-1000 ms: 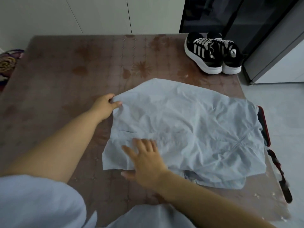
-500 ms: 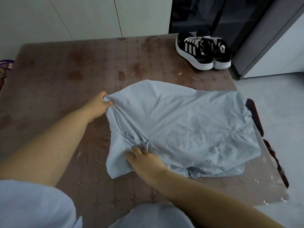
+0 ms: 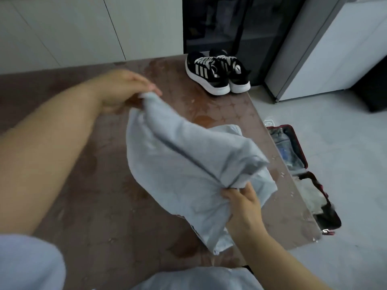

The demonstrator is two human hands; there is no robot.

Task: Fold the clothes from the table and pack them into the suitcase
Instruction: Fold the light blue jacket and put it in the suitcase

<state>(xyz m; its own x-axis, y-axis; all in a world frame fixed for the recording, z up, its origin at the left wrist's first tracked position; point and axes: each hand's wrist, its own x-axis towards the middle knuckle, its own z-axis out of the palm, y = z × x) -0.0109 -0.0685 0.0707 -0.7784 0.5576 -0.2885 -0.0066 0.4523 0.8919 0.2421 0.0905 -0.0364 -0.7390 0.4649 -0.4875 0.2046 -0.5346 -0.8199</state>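
Observation:
A pale blue garment (image 3: 184, 164) is lifted off the brown patterned table (image 3: 83, 206) and folded over on itself, hanging between both hands. My left hand (image 3: 123, 88) pinches its upper far corner above the table. My right hand (image 3: 243, 204) grips a bunched fold at its near right side. An open red-rimmed suitcase (image 3: 297, 162) lies on the floor just past the table's right edge, with folded blue denim and other items inside.
A pair of black sneakers with white stripes (image 3: 217, 74) stands at the table's far right corner. White cabinets run behind the table; a dark glass-front unit and a grey cabinet stand at the back right. Light grey floor lies to the right.
Both hands have raised the garment from flat on the table and swung its left side up and over to the right. The view has turned right, showing the suitcase.

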